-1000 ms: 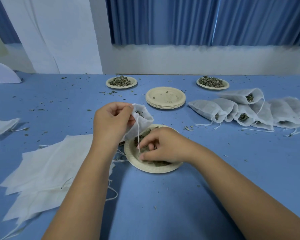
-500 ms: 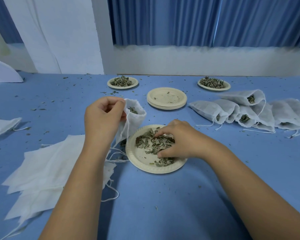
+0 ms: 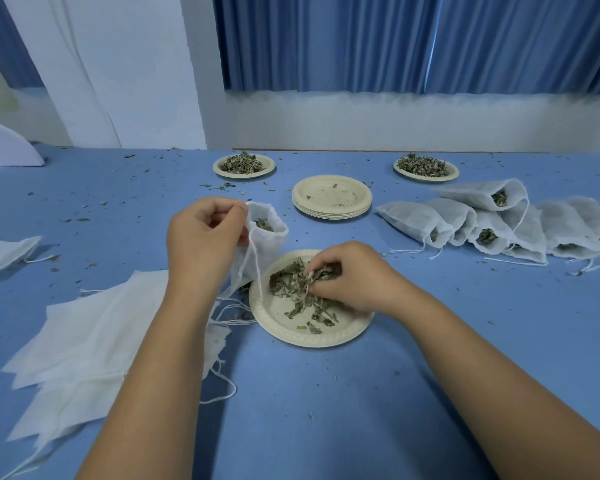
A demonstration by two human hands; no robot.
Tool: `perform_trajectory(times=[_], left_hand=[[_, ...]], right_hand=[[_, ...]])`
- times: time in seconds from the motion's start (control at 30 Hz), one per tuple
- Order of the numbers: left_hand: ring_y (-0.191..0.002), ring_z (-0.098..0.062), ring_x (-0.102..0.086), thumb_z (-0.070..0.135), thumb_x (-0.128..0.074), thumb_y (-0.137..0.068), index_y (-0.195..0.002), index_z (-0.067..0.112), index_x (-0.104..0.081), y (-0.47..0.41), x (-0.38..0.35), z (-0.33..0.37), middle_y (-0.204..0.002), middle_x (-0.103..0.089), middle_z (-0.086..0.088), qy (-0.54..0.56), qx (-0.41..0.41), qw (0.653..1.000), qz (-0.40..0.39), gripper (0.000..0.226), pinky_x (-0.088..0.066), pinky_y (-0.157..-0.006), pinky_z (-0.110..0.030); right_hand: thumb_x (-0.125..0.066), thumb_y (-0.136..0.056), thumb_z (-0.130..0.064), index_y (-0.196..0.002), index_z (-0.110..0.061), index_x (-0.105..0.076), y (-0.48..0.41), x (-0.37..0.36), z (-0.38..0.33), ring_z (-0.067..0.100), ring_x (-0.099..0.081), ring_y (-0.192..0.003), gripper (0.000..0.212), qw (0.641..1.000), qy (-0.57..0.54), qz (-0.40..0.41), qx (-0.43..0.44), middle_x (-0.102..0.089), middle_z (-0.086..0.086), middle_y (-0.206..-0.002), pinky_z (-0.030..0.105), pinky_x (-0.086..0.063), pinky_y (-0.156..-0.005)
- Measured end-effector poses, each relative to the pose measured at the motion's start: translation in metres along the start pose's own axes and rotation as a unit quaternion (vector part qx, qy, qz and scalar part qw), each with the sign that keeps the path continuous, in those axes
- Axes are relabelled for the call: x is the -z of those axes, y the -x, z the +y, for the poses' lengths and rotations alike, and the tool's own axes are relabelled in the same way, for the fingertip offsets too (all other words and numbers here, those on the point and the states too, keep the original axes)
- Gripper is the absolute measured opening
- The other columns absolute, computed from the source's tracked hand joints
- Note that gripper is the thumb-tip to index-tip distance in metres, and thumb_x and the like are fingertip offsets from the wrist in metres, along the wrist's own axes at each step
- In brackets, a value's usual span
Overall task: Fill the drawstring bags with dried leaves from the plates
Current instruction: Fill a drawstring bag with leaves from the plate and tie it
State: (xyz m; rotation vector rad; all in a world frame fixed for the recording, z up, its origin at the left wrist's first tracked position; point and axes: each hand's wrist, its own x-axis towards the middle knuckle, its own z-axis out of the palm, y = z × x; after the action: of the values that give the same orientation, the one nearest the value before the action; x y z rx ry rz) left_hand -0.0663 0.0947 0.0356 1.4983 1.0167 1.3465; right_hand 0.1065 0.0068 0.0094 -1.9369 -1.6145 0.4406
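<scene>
Fingers (image 3: 326, 262) of the right hand (image 3: 347, 278) are curling round a fresh pinch of leaves (image 3: 291, 289) on the plate (image 3: 312, 342), having come back from the bag (image 3: 269, 244). The left hand (image 3: 205, 237) is still pinching its rim, holding it open beside the plate for another load.

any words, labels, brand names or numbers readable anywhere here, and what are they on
None: no text shows anywhere.
The held bag, filled bags, flat bags, near plate, stacked plates, table and curtain all look plain and unprinted.
</scene>
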Motion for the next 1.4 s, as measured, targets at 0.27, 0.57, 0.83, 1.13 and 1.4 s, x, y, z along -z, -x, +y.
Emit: perform_trajectory(times=[0.27,0.57,0.83,1.13,1.4], left_hand=[[-0.06,-0.009,-0.062,0.015,-0.068,-0.087,-0.074,0.025,-0.073,0.008,-0.012,0.0,-0.062,-0.069,0.004,-0.044,0.0,0.997,-0.062,0.017,-0.059,-0.076,-0.04],[-0.053,-0.004,-0.061,0.018,-0.07,-0.086,-0.073,0.025,-0.072,0.017,-0.027,-0.001,-0.056,-0.067,0.007,-0.08,-0.011,0.99,-0.114,0.016,-0.056,-0.065,-0.025],[-0.05,-0.008,-0.063,0.008,-0.067,-0.087,-0.075,0.012,-0.074,0.02,-0.032,-0.001,-0.054,-0.066,0.003,-0.003,0.078,0.99,-0.118,0.014,-0.055,-0.056,-0.019],[-0.05,-0.006,-0.063,0.006,-0.065,-0.088,-0.073,0.013,-0.072,0.023,-0.037,-0.002,-0.052,-0.064,0.003,-0.002,0.095,0.987,-0.129,0.018,-0.053,-0.053,-0.016],[-0.051,-0.004,-0.064,0.009,-0.071,-0.086,-0.081,0.01,-0.07,0.027,-0.041,-0.009,-0.054,-0.066,0.005,-0.078,0.078,0.972,-0.206,0.006,-0.059,-0.059,-0.022]], right_hand=[[-0.078,-0.079,-0.008,-0.086,-0.023,-0.075,0.004,0.034,-0.003,0.006,-0.07,-0.078,0.017,0.93,-0.358,0.079,-0.027,-0.076,-0.005,-0.082,0.018,-0.055,-0.073],[-0.068,-0.085,-0.001,-0.082,-0.014,-0.078,0.004,0.026,-0.012,0.007,-0.068,-0.068,0.016,0.846,-0.532,0.018,-0.007,-0.073,0.0,-0.079,0.017,-0.053,-0.061],[-0.072,-0.085,-0.008,-0.103,-0.013,-0.074,0.001,0.01,-0.005,0.014,-0.07,-0.086,0.018,0.883,-0.466,0.043,-0.048,-0.076,0.006,-0.095,0.026,-0.058,-0.08],[-0.069,-0.084,-0.011,-0.089,-0.02,-0.077,0.001,0.002,-0.004,0.003,-0.061,-0.069,0.013,0.984,-0.155,0.082,-0.028,-0.074,-0.002,-0.079,0.023,-0.051,-0.068],[-0.065,-0.083,-0.014,-0.089,-0.016,-0.077,-0.003,-0.003,0.002,0.003,-0.046,-0.053,0.013,0.999,-0.031,0.033,-0.027,-0.061,-0.003,-0.059,0.019,-0.036,-0.052]])
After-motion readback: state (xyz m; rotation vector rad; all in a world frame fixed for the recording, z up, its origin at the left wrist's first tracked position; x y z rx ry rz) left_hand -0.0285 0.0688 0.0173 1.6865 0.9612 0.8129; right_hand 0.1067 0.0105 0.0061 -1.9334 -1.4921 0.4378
